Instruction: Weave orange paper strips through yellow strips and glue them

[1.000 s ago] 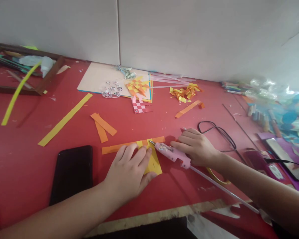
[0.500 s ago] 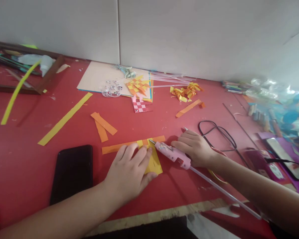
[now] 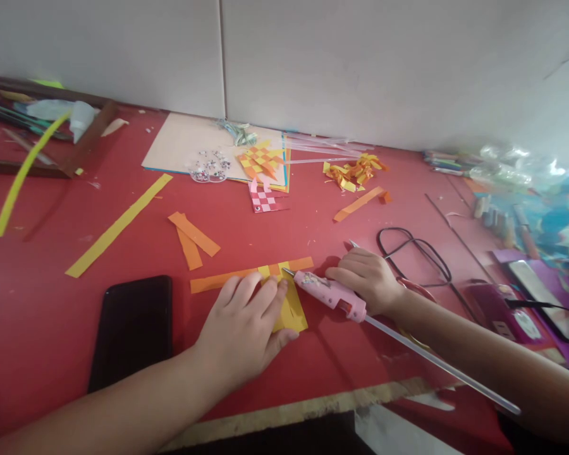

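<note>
My left hand [image 3: 246,322] lies over yellow paper strips [image 3: 291,306], its fingers spread and pressing them to the red table. An orange paper strip [image 3: 213,281] runs crosswise at their upper ends, partly covered by my fingers. In my right hand [image 3: 365,278] is a pink hot glue gun [image 3: 329,294], with a long clear glue stick [image 3: 436,360] sticking out of its back. The gun's metal tip points left and meets, or nearly meets, the yellow strip where it crosses the orange one. Scissors [image 3: 415,289] lie partly hidden under my right wrist.
A black phone [image 3: 133,328] lies left of my left forearm. Loose orange strips [image 3: 194,237] and a yellow strip [image 3: 118,226] are beyond it. Woven paper fish [image 3: 264,199] rest near cream sheets [image 3: 175,145] at the back. A black cable [image 3: 415,246] coils at right.
Both hands hold nearly the same pose over the strips. The view has shifted slightly, and the glue stick's rear end shows a little farther right.
</note>
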### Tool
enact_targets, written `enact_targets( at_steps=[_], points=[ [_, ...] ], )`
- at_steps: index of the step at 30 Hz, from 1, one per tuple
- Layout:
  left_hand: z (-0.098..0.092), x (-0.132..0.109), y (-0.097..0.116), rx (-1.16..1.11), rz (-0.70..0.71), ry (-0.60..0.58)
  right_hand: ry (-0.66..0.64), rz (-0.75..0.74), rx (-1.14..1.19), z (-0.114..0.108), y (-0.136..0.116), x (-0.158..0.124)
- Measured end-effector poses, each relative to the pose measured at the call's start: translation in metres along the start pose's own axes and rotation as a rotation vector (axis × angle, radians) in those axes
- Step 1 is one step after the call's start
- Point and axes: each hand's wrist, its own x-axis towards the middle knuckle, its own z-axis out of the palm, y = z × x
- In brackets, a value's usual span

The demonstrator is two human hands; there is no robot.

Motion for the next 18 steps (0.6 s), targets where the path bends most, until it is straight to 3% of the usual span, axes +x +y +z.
enact_targets(
  at_steps=[18],
  points=[
    [0.0003, -0.0004, 0.0004, 0.008, 0.008, 0.012, 0.058, 0.031, 0.033, 0.0032, -0.0005, 0.0015]
  ],
)
